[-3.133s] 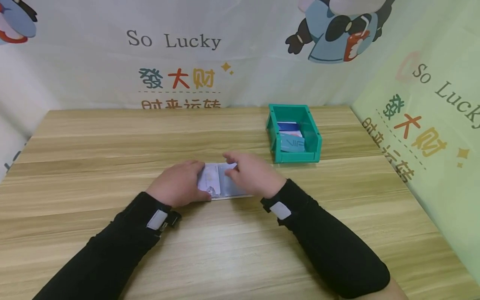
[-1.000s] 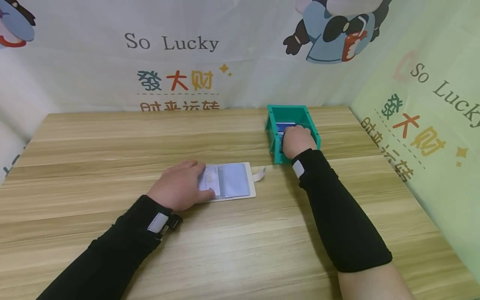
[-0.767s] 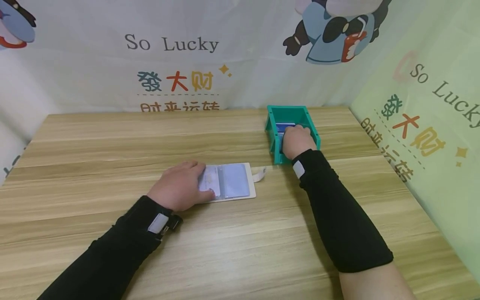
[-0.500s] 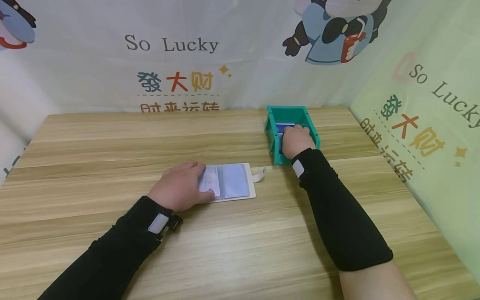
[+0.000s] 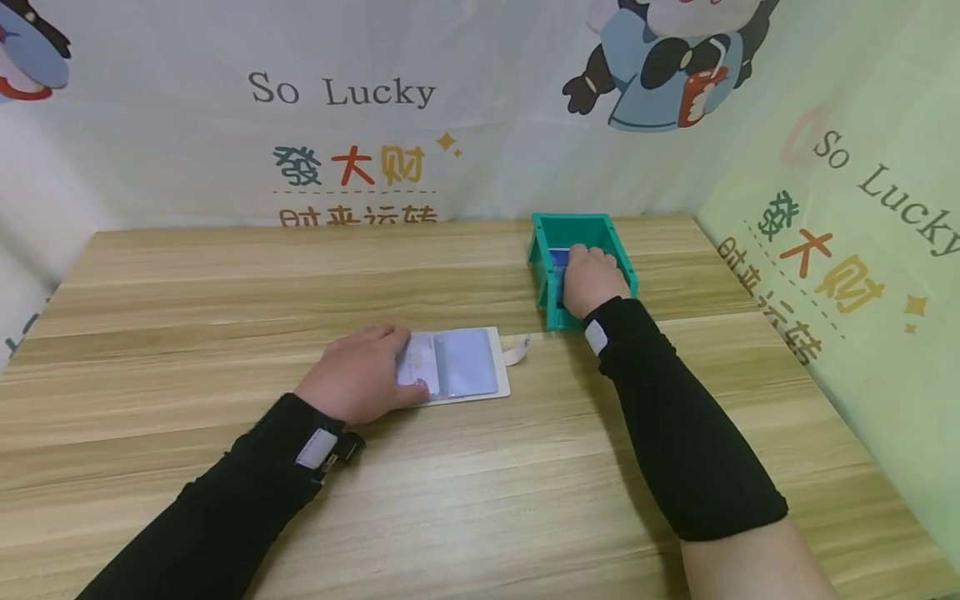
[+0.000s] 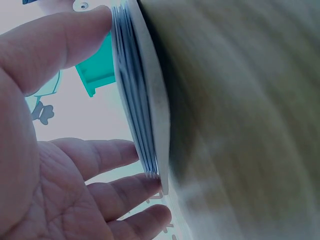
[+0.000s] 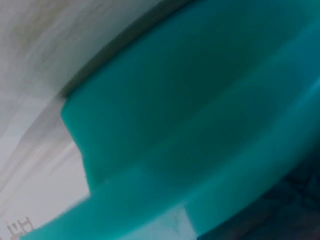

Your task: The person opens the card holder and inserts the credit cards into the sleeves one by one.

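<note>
A small card holder (image 5: 471,362) lies spread open on the wooden table, with clear sleeves, a white cover edge and a snap strap (image 5: 517,351) at its right. My left hand (image 5: 356,372) holds its left part, thumb at the near edge and fingers at the far edge. From the left wrist view, the stacked sleeves (image 6: 134,95) stand between thumb and fingers. My right hand (image 5: 596,279) reaches down into a green bin (image 5: 549,312); its fingertips are hidden there. A dark blue card (image 5: 558,257) shows beside that hand. Mostly the bin's wall (image 7: 150,115) fills the right wrist view.
The wood-grain table (image 5: 420,500) extends around both arms. Behind it hangs a printed cloth (image 5: 487,108) with lettering and cartoon figures, and another patterned cloth (image 5: 885,350) borders the right side.
Since the oldest frame, my right hand has gone from above the card holder to inside the green bin, and it has stayed there over the last second. My left hand has barely moved.
</note>
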`<state>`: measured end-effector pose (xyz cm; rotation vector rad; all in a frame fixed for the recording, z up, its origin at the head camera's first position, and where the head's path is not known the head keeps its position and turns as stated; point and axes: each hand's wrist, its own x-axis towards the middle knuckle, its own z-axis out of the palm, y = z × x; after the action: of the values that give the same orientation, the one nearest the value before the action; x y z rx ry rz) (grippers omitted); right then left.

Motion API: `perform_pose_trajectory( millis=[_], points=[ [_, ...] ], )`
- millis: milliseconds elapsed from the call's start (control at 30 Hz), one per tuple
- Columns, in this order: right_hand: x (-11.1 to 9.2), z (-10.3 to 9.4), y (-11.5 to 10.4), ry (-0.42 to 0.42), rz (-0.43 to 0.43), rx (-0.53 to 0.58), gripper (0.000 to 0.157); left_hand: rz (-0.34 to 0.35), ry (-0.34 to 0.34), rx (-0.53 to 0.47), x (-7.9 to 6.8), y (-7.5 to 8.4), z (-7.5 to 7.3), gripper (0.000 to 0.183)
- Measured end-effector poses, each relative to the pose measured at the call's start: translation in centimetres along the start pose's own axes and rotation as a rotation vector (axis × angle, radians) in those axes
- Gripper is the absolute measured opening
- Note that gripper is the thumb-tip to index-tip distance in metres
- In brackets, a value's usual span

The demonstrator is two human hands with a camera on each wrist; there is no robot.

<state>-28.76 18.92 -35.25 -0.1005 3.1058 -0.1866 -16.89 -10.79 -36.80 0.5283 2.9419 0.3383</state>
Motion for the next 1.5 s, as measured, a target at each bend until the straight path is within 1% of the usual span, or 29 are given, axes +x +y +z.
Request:
perform_pose_trajectory(
  millis=[200, 367, 500, 733, 833, 967, 1100, 1167, 1233, 1333, 1500],
  points=[
    [-0.1, 0.2, 0.2, 0.062, -0.052, -0.026, 0.03, -0.004, 0.002, -0.001, 0.0, 0.0, 0.0, 0.085],
    [-0.1, 0.0, 0.2, 0.097, -0.067, -0.009, 0.025, -0.002, 0.005, -0.001, -0.1, -0.1, 0.1, 0.085],
    [-0.2, -0.9, 0.2, 0.068, -0.096, 0.021, 0.022, -0.002, 0.004, 0.002, -0.1, -0.2, 0.2, 0.085],
    [-0.9, -3.2, 0.7, -0.04, -0.132, 0.134, 0.024, -0.002, 0.003, 0.004, -0.1, -0.2, 0.1, 0.085],
    [-1.3, -3.7, 1.0, -0.043, -0.135, 0.162, 0.023, -0.002, 0.003, 0.003, -0.1, -0.2, 0.1, 0.086],
    [-1.7, -4.1, 1.5, 0.014, -0.099, 0.195, 0.022, 0.002, 0.006, 0.004, 0.0, -0.2, 0.0, 0.086],
    [-2.5, -4.5, 1.5, 0.128, -0.085, 0.246, 0.021, 0.008, 0.011, -0.001, 0.0, -0.1, -0.1, 0.086],
    [-3.1, -4.9, 1.2, 0.189, -0.092, 0.275, 0.019, 0.009, 0.015, -0.004, -0.1, -0.1, -0.2, 0.086],
    [-3.7, -5.2, 0.8, 0.232, -0.098, 0.305, 0.019, 0.009, 0.02, -0.007, -0.1, 0.0, -0.3, 0.086],
    [-4.4, -5.5, 0.0, 0.276, -0.119, 0.37, 0.017, 0.009, 0.025, -0.008, -0.2, 0.1, -0.4, 0.086],
    [-5.5, -5.3, -1.4, 0.286, -0.153, 0.495, 0.018, 0.013, 0.035, -0.009, -0.3, 0.3, -0.6, 0.086]
  ],
)
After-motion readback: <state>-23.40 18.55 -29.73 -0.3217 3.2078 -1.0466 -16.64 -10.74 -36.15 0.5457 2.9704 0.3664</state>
